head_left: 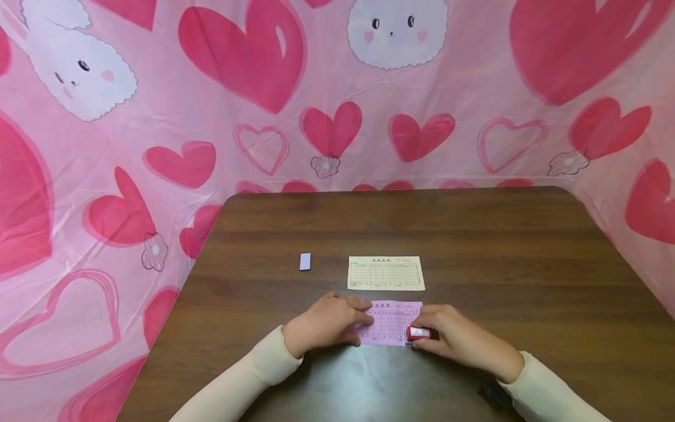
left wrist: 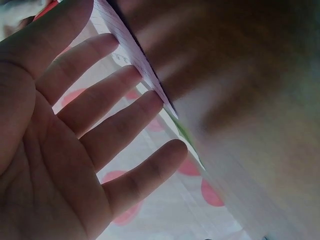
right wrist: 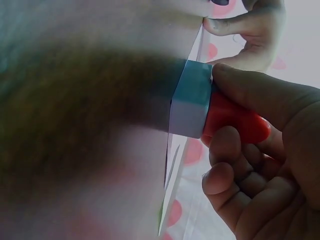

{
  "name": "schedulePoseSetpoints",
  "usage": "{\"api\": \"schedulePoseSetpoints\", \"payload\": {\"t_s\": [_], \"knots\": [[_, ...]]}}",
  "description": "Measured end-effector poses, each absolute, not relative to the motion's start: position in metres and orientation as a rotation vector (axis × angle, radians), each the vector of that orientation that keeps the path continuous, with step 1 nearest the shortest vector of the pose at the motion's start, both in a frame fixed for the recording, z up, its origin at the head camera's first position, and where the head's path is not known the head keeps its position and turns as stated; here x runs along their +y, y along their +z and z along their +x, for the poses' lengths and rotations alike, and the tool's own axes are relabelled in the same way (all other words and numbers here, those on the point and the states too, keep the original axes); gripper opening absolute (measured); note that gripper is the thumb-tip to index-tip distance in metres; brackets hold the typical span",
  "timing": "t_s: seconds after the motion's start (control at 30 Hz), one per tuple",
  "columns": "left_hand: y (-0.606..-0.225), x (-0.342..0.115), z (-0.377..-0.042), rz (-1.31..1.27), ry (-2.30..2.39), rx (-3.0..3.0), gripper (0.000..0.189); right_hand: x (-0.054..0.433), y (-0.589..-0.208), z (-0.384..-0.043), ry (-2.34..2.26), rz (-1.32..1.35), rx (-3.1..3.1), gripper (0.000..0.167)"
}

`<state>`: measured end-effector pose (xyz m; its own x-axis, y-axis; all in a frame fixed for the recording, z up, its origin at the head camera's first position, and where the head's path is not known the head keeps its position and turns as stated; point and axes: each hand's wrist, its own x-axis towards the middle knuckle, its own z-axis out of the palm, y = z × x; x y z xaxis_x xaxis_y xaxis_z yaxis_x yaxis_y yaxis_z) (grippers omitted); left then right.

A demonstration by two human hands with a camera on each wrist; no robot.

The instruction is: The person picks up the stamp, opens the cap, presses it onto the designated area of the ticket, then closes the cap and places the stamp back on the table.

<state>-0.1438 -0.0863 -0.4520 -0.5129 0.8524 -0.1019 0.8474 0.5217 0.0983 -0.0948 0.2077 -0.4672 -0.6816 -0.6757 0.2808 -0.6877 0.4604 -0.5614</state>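
In the head view a pink printed form (head_left: 387, 324) lies on the brown table. My left hand (head_left: 328, 321) rests on its left edge, fingers stretched out; the left wrist view shows these fingers (left wrist: 125, 120) spread, with the tips at the paper. At the form's lower right corner, my right hand (head_left: 457, 335) grips a self-inking stamp (head_left: 419, 333) with a red body and white label. The right wrist view shows thumb and fingers round its red handle (right wrist: 232, 120), the pale base (right wrist: 190, 107) standing upright against the paper. The stamp's printing face is hidden.
Just beyond the pink form lies a pale yellow printed form (head_left: 386, 273). A small pale lilac rectangular piece (head_left: 305, 262) sits farther left. Under the right sleeve is a dark object (head_left: 495, 394), partly covered. A pink heart-patterned cloth (head_left: 369, 88) hangs behind the table.
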Motion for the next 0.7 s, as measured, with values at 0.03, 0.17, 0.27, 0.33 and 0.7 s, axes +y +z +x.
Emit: {"api": "schedulePoseSetpoints", "payload": {"t_s": [0.03, 0.17, 0.27, 0.33, 0.7], "knots": [[-0.4522, -0.0865, -0.1436, 1.469, 0.057, 2.617, 0.046, 0.2077, -0.4677, -0.0949, 1.040, 1.247, -2.673, 0.016], [-0.4526, -0.0869, -0.1434, 1.472, 0.065, 2.622, 0.046, 0.2078, -0.4688, -0.0952, 1.041, 1.242, -2.675, 0.016], [-0.4537, -0.0871, -0.1434, 1.476, 0.080, 2.621, 0.046, 0.2072, -0.4696, -0.0946, 1.039, 1.236, -2.669, 0.017], [-0.4537, -0.0875, -0.1429, 1.473, 0.088, 2.615, 0.045, 0.2066, -0.4694, -0.0934, 1.036, 1.225, -2.679, 0.017], [-0.4526, -0.0864, -0.1451, 1.460, 0.063, 2.614, 0.047, 0.2085, -0.4619, -0.0885, 1.034, 1.104, -2.634, 0.023]]}}
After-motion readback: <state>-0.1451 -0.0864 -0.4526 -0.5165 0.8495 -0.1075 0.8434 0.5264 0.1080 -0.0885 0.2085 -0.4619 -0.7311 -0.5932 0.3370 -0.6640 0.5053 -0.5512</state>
